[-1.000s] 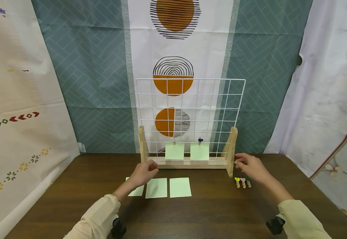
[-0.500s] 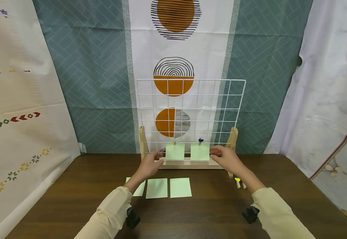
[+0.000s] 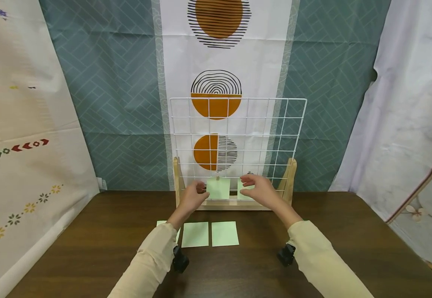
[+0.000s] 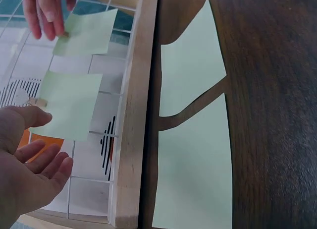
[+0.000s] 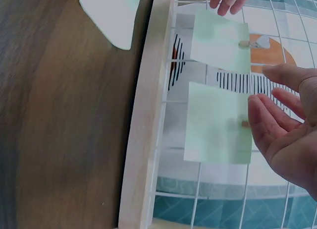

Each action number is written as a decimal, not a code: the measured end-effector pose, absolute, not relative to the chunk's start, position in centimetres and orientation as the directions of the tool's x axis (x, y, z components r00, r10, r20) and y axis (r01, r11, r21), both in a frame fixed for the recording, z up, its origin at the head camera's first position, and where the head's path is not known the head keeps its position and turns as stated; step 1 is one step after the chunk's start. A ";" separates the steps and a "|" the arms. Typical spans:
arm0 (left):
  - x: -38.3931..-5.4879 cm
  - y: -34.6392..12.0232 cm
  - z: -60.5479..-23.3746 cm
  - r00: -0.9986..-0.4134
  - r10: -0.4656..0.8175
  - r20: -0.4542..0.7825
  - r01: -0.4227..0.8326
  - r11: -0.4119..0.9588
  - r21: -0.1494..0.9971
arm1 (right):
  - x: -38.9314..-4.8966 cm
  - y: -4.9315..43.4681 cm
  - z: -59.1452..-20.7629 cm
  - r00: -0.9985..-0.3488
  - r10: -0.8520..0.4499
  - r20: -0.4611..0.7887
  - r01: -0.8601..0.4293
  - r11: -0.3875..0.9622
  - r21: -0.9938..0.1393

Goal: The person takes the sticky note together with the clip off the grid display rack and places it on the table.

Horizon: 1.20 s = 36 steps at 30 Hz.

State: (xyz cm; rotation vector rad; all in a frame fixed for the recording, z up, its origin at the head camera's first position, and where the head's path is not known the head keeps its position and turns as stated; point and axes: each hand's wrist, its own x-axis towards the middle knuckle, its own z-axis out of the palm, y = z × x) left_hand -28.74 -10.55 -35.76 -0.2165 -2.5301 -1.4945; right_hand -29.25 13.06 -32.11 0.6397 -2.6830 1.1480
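Two pale green paper notes hang side by side on a white wire grid, each held by a small wooden clothespin. The left note has a clothespin with a white heart. My left hand is at that note's left edge, fingers apart and gripping nothing; whether it touches the paper cannot be told. The right note is partly covered in the head view by my right hand. This hand's loosely bent fingers are by the note's clothespin, whose heart is hidden, and grip nothing.
Wooden feet and a wooden base bar support the grid. On the dark table lie three more green notes: a right one, a middle one and a left one partly behind my left arm. A patterned curtain hangs behind.
My right hand has moved left from beside the grid to in front of the right note. My left hand has shifted right to the left note. Loose clothespins are now hidden behind my right arm.
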 end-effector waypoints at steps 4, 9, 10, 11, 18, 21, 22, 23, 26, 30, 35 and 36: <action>-29.0 -10.5 -35.8 -0.974 0.004 0.225 0.201 0.469 0.860 | -29.5 12.1 -31.6 -0.903 -0.334 0.271 -0.426 0.607 -0.671; -29.5 -10.5 -36.1 -0.976 -0.023 0.217 0.182 0.461 0.868 | -29.9 10.9 -31.3 -0.904 -0.338 0.260 -0.422 0.619 -0.662; -29.6 -10.5 -36.1 -0.976 -0.027 0.217 0.181 0.459 0.870 | -30.0 10.7 -31.3 -0.903 -0.339 0.265 -0.426 0.619 -0.659; -29.7 -10.6 -36.2 -0.976 -0.032 0.216 0.177 0.457 0.872 | -30.1 10.4 -31.3 -0.900 -0.343 0.270 -0.432 0.617 -0.657; -30.2 -10.4 -36.3 -0.979 -0.050 0.197 0.157 0.430 0.889 | -30.5 9.1 -31.1 -0.887 -0.352 0.298 -0.457 0.579 -0.676; -30.3 -10.2 -36.2 -0.982 -0.048 0.182 0.145 0.421 0.895 | -30.7 8.8 -31.1 -0.890 -0.345 0.298 -0.451 0.572 -0.685; -30.4 -10.2 -36.2 -0.982 -0.049 0.180 0.143 0.422 0.895 | -30.8 8.7 -31.1 -0.891 -0.339 0.302 -0.451 0.575 -0.683; -30.4 -10.1 -36.2 -0.983 -0.052 0.175 0.137 0.421 0.897 | -30.9 8.6 -31.1 -0.891 -0.332 0.308 -0.451 0.576 -0.682; -30.6 -9.9 -36.1 -0.984 -0.056 0.171 0.131 0.428 0.894 | -31.0 8.4 -31.1 -0.891 -0.319 0.324 -0.453 0.578 -0.678; -30.9 -9.5 -35.8 -0.983 -0.057 0.177 0.137 0.422 0.896 | -31.0 8.0 -30.7 -0.899 -0.316 0.304 -0.434 0.549 -0.714; -31.1 -9.4 -35.5 -0.982 -0.052 0.179 0.142 0.413 0.900 | -31.5 7.3 -30.7 -0.906 -0.321 0.277 -0.415 0.537 -0.734; -31.1 -9.4 -35.5 -0.982 -0.053 0.180 0.142 0.417 0.898 | -31.7 7.1 -30.7 -0.905 -0.323 0.275 -0.415 0.540 -0.732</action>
